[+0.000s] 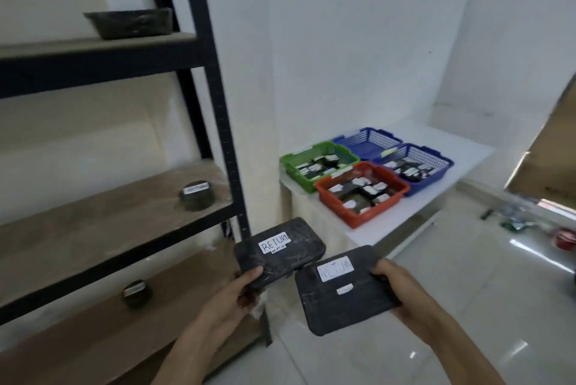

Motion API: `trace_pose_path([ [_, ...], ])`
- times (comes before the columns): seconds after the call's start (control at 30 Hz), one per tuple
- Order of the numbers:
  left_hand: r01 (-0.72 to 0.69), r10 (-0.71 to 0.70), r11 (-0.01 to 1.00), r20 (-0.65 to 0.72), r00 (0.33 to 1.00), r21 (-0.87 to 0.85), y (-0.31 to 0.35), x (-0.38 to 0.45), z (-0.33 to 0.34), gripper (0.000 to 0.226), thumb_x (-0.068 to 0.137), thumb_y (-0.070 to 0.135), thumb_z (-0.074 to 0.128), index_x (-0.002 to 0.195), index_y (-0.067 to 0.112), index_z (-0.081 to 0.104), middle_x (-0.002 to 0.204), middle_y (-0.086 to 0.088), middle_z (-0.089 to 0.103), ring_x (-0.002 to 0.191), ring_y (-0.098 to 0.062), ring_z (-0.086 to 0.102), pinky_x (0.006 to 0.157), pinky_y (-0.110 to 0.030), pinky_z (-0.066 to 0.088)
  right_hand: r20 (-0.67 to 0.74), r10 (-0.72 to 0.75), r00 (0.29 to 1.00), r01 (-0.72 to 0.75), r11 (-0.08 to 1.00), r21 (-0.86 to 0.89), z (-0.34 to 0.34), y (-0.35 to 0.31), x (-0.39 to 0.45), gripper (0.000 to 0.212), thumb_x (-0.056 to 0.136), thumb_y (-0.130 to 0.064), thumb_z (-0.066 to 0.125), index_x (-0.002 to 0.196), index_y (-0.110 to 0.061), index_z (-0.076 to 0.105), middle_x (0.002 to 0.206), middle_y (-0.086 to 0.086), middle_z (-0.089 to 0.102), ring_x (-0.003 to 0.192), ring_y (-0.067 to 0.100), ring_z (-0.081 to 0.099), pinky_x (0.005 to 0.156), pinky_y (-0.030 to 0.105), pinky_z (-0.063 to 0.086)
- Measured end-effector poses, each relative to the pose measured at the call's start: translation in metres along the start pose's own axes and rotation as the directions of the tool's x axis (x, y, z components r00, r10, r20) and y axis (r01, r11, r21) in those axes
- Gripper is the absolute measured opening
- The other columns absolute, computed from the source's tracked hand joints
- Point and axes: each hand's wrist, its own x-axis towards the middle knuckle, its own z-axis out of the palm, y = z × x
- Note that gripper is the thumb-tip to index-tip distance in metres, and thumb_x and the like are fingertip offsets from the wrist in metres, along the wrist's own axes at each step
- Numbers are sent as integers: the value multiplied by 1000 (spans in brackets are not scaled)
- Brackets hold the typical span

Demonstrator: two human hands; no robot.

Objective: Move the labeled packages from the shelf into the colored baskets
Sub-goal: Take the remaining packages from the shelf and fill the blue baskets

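My left hand grips a flat black package with a white "RETURN" label. My right hand grips a second black package, also white-labeled, its writing blurred. Both are held in front of the shelf's right post, below the baskets. On a white table sit a green basket, a red basket and two blue baskets. Green, red and the nearer blue basket hold several labeled packages. The far blue basket looks empty.
A black metal shelf with wooden boards stands at the left. It carries two round labeled packages and a dark tray on top. Glossy white floor lies at the right, with small clutter far right.
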Motion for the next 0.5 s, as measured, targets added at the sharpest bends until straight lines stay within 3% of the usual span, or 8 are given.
trace_pose_path([
  [0.1,-31,31,1000,9,999,-1,1,32,58,35,74,11,78,105,-2,70,94,-17,72,71,-20,63,58,-24,55,-48,-20,999,20,1000,5,-58,-27,25,33,88,-24,55,114,-7,65,105,18,74,104,41,68,81,44,54],
  [0.2,-74,74,997,30,997,25,8,73,99,35,75,11,78,107,-3,72,105,-20,74,79,-22,66,62,-25,56,-118,-38,992,44,998,48,-104,-54,60,26,90,-20,54,108,-6,67,98,19,76,88,33,69,77,41,51],
  [0.33,-114,113,993,24,993,43,30,136,146,27,84,9,73,108,-2,71,103,-16,75,90,-23,68,71,-24,60,-161,-59,985,78,990,118,-154,-89,125,29,90,-20,55,109,-3,68,100,20,76,88,33,69,76,40,53],
  [0.43,-162,161,984,14,987,78,49,187,177,24,86,8,71,109,1,71,104,-12,76,95,-21,69,78,-26,56,-155,-61,986,90,978,188,-184,-115,181,36,91,-19,54,119,0,66,108,23,73,101,41,68,95,53,52],
  [0.5,-186,185,978,17,983,99,60,222,198,22,87,6,70,108,2,71,103,-10,77,90,-18,73,74,-22,57,-138,-77,987,104,975,196,-202,-137,220,36,93,-19,50,122,-3,66,112,21,73,107,41,68,102,57,48],
])
